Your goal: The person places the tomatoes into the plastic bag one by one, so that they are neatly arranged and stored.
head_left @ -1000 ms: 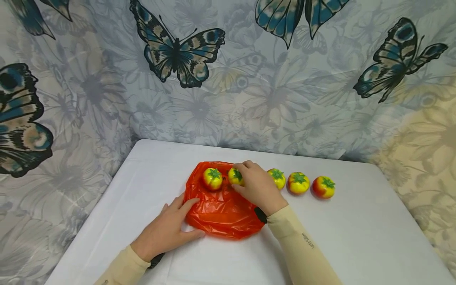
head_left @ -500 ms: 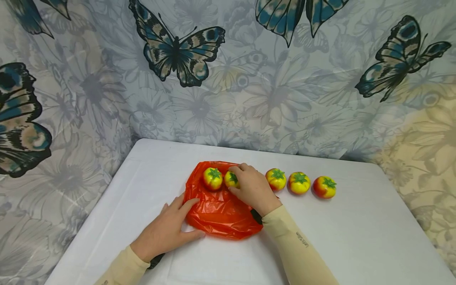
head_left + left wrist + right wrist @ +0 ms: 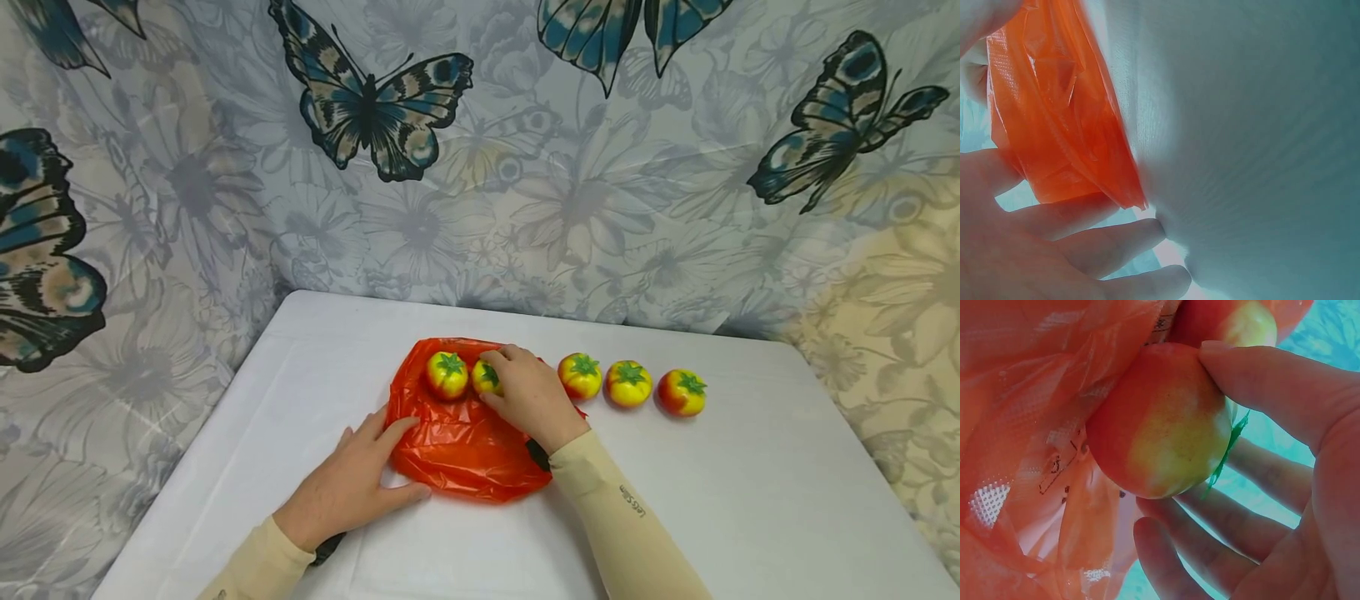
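Observation:
A red plastic bag (image 3: 468, 454) lies flat on the white table. On its far part sits one red-and-yellow round fruit (image 3: 447, 375) with a green leafy top. Just right of it, my right hand (image 3: 534, 398) grips a second such fruit (image 3: 1160, 425) between thumb and fingers; the hand covers part of it in the head view. My left hand (image 3: 348, 483) rests at the bag's left edge, thumb and fingers spread. In the left wrist view its fingers (image 3: 1113, 244) extend along the bag's edge.
Three more fruits of the same kind stand in a row right of the bag: a near one (image 3: 580, 377), a middle one (image 3: 628, 383) and a far-right one (image 3: 682, 392). Behind the white table (image 3: 787, 467) hangs a butterfly-patterned wall covering (image 3: 585, 208).
My right hand has moved slightly left with its fruit, bringing it closer to the other fruit on the bag. Over the last half second it has stayed nearly still, as has my left hand.

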Available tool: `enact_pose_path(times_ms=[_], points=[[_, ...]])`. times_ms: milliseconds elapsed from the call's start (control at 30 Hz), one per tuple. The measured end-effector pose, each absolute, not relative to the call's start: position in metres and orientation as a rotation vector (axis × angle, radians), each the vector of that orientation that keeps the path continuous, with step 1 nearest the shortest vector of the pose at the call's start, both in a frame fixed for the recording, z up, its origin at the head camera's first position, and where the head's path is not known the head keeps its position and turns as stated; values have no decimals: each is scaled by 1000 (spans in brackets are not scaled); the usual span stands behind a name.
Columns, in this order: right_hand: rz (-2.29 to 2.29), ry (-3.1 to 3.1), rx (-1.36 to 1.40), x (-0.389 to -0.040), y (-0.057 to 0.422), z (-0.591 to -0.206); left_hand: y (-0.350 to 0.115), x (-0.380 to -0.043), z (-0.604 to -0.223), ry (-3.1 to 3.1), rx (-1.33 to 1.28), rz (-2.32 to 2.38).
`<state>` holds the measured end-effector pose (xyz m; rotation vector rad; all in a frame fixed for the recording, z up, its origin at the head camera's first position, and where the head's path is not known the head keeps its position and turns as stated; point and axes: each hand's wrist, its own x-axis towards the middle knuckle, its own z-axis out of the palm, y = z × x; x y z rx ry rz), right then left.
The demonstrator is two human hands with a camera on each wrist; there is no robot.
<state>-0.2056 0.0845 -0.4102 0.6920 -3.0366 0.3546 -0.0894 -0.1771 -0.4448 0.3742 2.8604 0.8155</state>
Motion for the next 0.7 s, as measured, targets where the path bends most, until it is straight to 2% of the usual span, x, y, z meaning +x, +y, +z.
enact_pose_path(times_ms=[400,700], points=[[405,-3041,658,-202,95,-404,-171,-90,-443,2868,413,831],[516,-2937,593,-194,140,-381,-173,-89,-444,2847,343,785]])
